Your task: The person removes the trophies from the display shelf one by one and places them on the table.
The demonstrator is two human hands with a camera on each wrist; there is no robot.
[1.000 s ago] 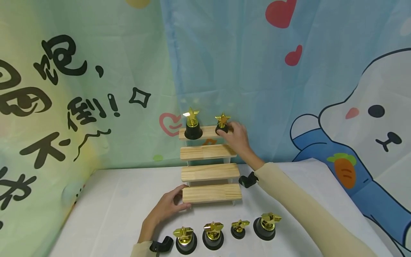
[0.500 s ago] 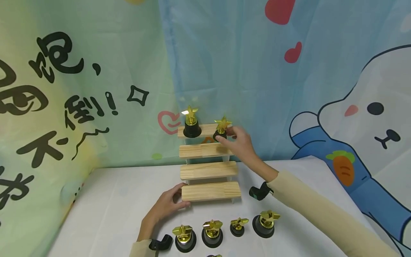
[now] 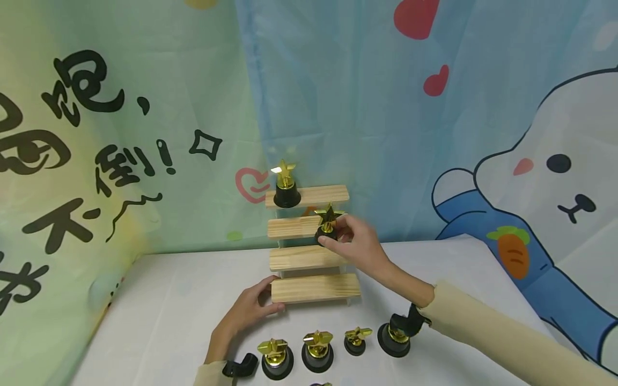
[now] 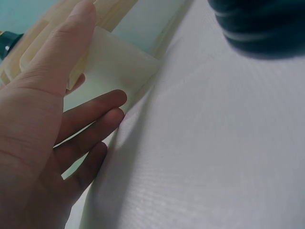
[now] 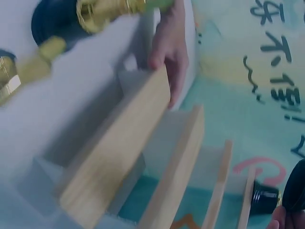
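Note:
My right hand (image 3: pixel 354 244) pinches a small gold star trophy (image 3: pixel 328 219) by its black base, in front of the middle steps of a four-step wooden display stand (image 3: pixel 316 288). At the right wrist view's lower right edge, fingertips touch that trophy's dark base (image 5: pixel 296 186). My left hand (image 3: pixel 251 305) grips the left end of the lowest step. Its thumb lies on the wood in the left wrist view, while the other fingers (image 4: pixel 97 112) extend beside the pale support. A larger star trophy (image 3: pixel 287 187) stands upright on the top step's left end.
On the white table (image 3: pixel 164 316), in front of the stand, is a row of star trophies: one at the left (image 3: pixel 276 359), a second trophy (image 3: pixel 317 351), a small trophy (image 3: pixel 356 341) and a right trophy (image 3: pixel 393 343), partly covered by the wrist device (image 3: pixel 410 320). A printed cloth backdrop (image 3: pixel 386 134) hangs behind.
My right hand has lifted the small trophy off the top step's right side and brought it down and toward me. My left hand stays at the lowest step.

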